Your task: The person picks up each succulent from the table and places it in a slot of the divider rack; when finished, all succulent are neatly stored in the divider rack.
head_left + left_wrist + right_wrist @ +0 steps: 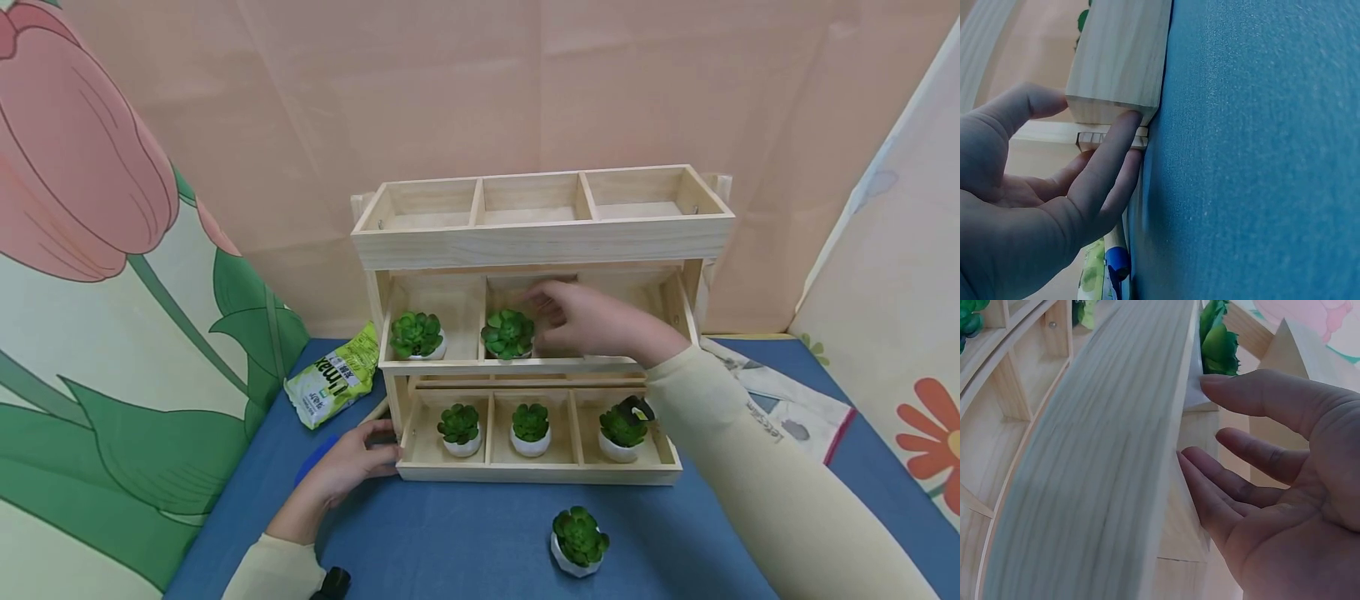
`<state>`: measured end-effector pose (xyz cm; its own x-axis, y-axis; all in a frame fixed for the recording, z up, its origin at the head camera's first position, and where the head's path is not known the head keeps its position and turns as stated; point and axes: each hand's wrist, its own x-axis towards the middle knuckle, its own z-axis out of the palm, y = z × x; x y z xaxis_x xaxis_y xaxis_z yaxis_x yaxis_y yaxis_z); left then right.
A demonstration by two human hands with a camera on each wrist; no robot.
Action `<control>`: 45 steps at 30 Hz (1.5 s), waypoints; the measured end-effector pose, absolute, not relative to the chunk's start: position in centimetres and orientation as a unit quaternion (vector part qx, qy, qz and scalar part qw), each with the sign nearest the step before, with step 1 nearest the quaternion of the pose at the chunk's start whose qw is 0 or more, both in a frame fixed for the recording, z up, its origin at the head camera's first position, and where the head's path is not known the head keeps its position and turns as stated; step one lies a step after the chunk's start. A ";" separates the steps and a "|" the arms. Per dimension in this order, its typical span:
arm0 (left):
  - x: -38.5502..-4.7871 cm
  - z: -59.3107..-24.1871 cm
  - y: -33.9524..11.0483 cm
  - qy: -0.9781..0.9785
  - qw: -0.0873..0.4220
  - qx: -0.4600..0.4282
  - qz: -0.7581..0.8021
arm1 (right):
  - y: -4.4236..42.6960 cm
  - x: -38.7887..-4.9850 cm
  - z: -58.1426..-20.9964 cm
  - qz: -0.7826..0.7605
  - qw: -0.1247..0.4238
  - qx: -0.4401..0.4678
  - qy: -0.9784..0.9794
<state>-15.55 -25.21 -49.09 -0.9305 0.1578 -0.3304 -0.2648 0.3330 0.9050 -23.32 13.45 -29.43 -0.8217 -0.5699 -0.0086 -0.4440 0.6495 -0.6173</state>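
Note:
A three-tier wooden shelf (540, 247) with divided boxes stands on the blue cloth. At its lower left corner, my left hand (352, 467) holds the end of the bottom box (1116, 62), thumb at the upper edge and fingers along the end. My right hand (581, 321) reaches into the middle tier, beside a potted succulent (508, 333) in the central compartment. In the right wrist view, its thumb is at the white pot (1195, 387), with the other fingers spread apart from it. Another succulent (416, 335) sits in the left compartment of that tier.
Three succulents, including one (531, 427) in the centre, fill the bottom tier; the right one bears a black tag (639, 408). One more succulent (579, 540) stands on the cloth in front. A green packet (335, 379) lies left, a printed bag (795, 408) right.

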 end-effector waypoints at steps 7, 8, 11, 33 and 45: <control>-15.7 -49.2 -25.2 0.801 0.181 -0.032 0.570 | 14.2 -22.9 -29.1 -0.314 0.088 -0.267 0.907; -15.8 -49.2 -25.2 0.802 0.181 -0.032 0.569 | 14.3 -22.8 -29.1 -0.315 0.085 -0.268 0.906; -15.8 -49.1 -25.2 0.802 0.180 -0.035 0.568 | 14.6 -22.4 -28.9 -0.322 0.079 -0.270 0.904; -15.5 -49.0 -25.0 0.802 0.178 -0.039 0.569 | 17.9 -17.9 -29.1 -0.349 0.050 -0.261 0.899; -15.4 -48.8 -24.9 0.805 0.175 -0.039 0.566 | 19.6 -13.8 -30.3 -0.385 0.038 -0.295 0.873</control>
